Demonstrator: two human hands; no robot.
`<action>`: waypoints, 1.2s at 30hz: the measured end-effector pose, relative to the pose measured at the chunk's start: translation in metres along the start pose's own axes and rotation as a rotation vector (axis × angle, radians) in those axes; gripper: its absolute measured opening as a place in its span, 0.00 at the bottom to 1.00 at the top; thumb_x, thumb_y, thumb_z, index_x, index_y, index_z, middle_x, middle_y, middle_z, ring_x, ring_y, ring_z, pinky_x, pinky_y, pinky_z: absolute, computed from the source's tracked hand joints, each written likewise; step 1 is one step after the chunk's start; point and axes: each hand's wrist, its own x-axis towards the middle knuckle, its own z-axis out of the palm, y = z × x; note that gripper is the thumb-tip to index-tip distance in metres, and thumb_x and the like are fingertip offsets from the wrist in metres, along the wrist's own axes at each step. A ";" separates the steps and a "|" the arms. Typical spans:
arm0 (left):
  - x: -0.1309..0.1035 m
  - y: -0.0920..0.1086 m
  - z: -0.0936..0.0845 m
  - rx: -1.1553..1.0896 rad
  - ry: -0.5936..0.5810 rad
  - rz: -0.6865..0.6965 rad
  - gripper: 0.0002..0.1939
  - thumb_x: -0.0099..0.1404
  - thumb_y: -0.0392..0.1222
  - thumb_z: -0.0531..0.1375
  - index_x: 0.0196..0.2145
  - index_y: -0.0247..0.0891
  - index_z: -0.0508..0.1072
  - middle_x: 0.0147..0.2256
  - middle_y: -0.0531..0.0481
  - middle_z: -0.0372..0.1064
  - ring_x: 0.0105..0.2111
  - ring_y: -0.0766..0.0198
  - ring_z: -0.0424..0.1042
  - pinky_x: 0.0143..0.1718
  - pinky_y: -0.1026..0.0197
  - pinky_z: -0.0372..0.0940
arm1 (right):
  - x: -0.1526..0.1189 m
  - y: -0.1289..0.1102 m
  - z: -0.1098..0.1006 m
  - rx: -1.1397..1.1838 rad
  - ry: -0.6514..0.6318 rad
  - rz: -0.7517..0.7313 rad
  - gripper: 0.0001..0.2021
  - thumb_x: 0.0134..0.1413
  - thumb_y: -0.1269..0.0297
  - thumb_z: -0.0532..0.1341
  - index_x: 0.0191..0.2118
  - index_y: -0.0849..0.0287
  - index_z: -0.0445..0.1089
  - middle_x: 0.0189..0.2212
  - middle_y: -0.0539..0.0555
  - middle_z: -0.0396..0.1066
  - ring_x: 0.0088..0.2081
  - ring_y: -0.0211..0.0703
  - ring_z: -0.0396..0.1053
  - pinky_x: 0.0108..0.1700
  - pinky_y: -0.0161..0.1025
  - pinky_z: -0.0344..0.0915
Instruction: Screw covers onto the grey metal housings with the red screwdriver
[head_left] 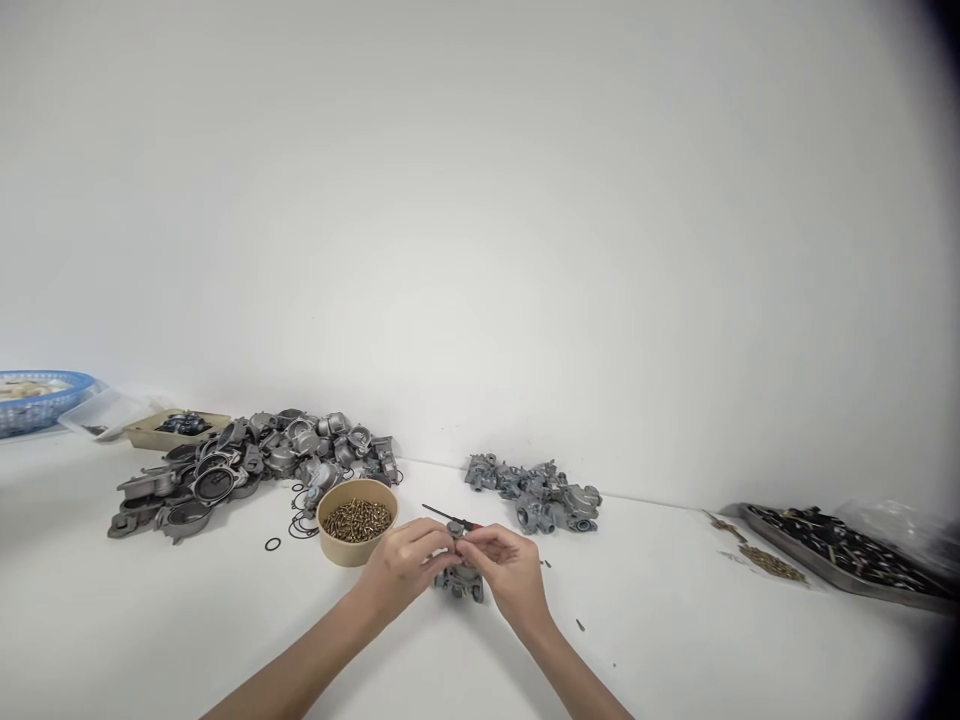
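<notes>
A grey metal carburetor is on the white table in front of me, its upper part partly covered by my fingers. My left hand is closed, with thumb and fingertips gripping the top of the carburetor from the left. From the right, my right hand meets it in a pinch; whatever small thing is between those fingertips is hidden. Just behind the hands lies a screwdriver with a dark shaft and a red part. A round tub full of brass-coloured screws stands beside my left hand.
Metal float bowls are heaped at the left, with black rubber rings nearby. More carburetor bodies lie against the wall. On the right are a tray of dark parts and brass pieces. A blue basket stands far left.
</notes>
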 end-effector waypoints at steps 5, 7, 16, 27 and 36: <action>0.002 0.013 0.001 -0.292 0.006 -0.263 0.05 0.64 0.43 0.63 0.33 0.40 0.75 0.31 0.49 0.74 0.31 0.63 0.73 0.30 0.65 0.71 | -0.002 -0.005 0.001 -0.107 -0.002 -0.067 0.11 0.50 0.56 0.68 0.28 0.58 0.77 0.25 0.56 0.78 0.28 0.48 0.76 0.32 0.40 0.74; 0.004 0.017 0.003 -0.386 0.023 -0.388 0.05 0.62 0.42 0.63 0.32 0.39 0.74 0.30 0.50 0.74 0.31 0.63 0.73 0.28 0.67 0.70 | -0.002 -0.004 0.001 -0.118 -0.001 -0.081 0.10 0.50 0.56 0.68 0.27 0.58 0.78 0.25 0.55 0.78 0.28 0.48 0.76 0.33 0.40 0.74; 0.007 0.018 -0.001 -0.482 0.033 -0.497 0.06 0.60 0.41 0.65 0.34 0.38 0.77 0.33 0.47 0.78 0.34 0.59 0.77 0.31 0.65 0.73 | -0.002 0.000 0.001 -0.137 0.003 -0.128 0.08 0.51 0.58 0.68 0.29 0.57 0.79 0.25 0.54 0.79 0.28 0.48 0.78 0.34 0.40 0.76; 0.010 0.005 -0.018 -0.382 -0.206 -0.297 0.09 0.63 0.42 0.61 0.38 0.42 0.82 0.36 0.48 0.80 0.32 0.62 0.77 0.32 0.65 0.73 | 0.006 0.001 -0.017 -0.257 0.064 -0.227 0.08 0.55 0.59 0.66 0.30 0.57 0.77 0.28 0.54 0.78 0.29 0.46 0.76 0.35 0.40 0.76; 0.002 -0.007 -0.008 -0.329 -0.231 -0.375 0.07 0.62 0.43 0.63 0.35 0.45 0.83 0.34 0.51 0.81 0.32 0.61 0.77 0.34 0.65 0.69 | 0.020 0.028 -0.036 -0.268 0.029 -0.076 0.12 0.56 0.54 0.64 0.32 0.57 0.78 0.32 0.56 0.80 0.34 0.51 0.78 0.37 0.43 0.76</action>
